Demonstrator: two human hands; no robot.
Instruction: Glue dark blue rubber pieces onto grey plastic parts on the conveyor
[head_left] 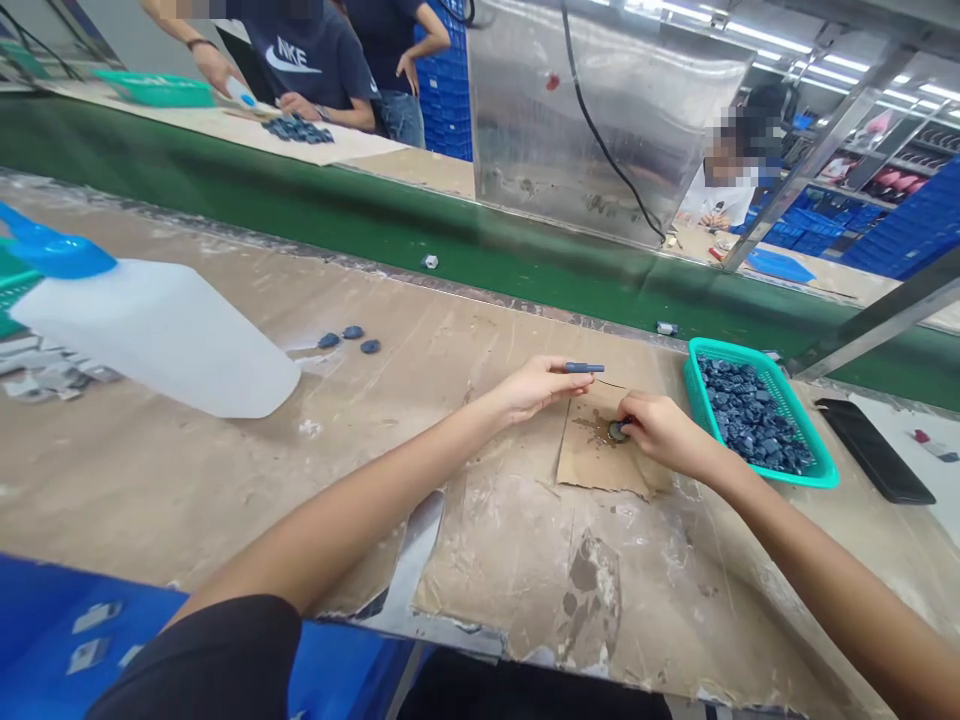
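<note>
My left hand [544, 388] is closed on a slim dark blue plastic piece [585, 368], which sticks out to the right past the fingertips. To its right, my right hand [660, 428] pinches a small round dark object [618, 431] with a paler face, low over a piece of cardboard [600, 470]. Wet brown stains spread on the cardboard beside that object. A thin dark line, perhaps a wire or bristle, runs between the two hands. The fingers hide part of both held things.
A green basket [829, 465] full of dark blue pieces stands right of my right hand, beside a black phone-like slab [877, 450]. A white bottle [172, 335] with a blue cap leans in at left. Beyond a green conveyor belt [375, 240], other people work.
</note>
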